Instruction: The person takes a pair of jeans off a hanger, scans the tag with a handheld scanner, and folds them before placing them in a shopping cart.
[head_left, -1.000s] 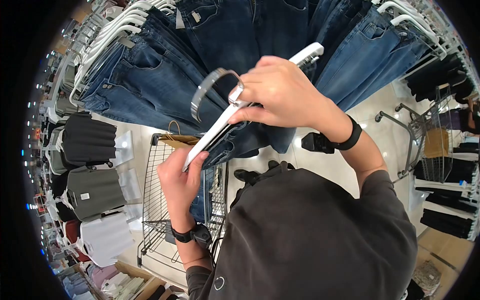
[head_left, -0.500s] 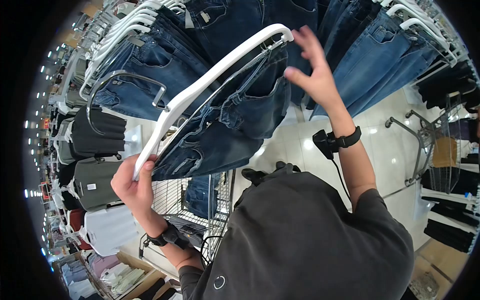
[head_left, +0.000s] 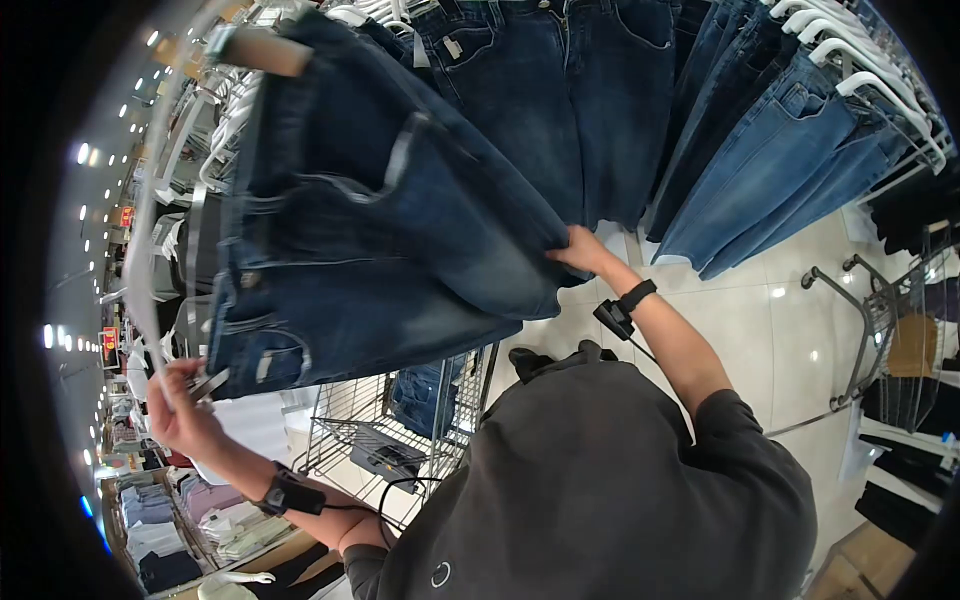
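A pair of dark blue jeans [head_left: 400, 250] stretches across the view between my hands, its waistband toward the left. My left hand [head_left: 187, 415] is closed on the lower end of a white hanger [head_left: 143, 270], which is smeared by motion and runs up along the waistband. Beside those fingers, a metal clip sits at the waistband corner. My right hand [head_left: 585, 252] pinches the jeans near the lower leg, its fingertips partly hidden by the fabric. A light tag or patch [head_left: 262, 52], blurred, shows at the far end of the waistband.
More jeans [head_left: 590, 110] hang ahead, with lighter blue ones [head_left: 770, 160] on white hangers at right. A wire shopping cart [head_left: 340, 425] holding folded denim [head_left: 425, 395] stands below the jeans. Another cart [head_left: 880, 330] is at right, and folded clothes [head_left: 150, 520] lie at lower left.
My left hand has moved left with the hanger, swinging the jeans out lengthwise. My right hand, open near the hanger's upper end before, has come down and taken hold of the leg.
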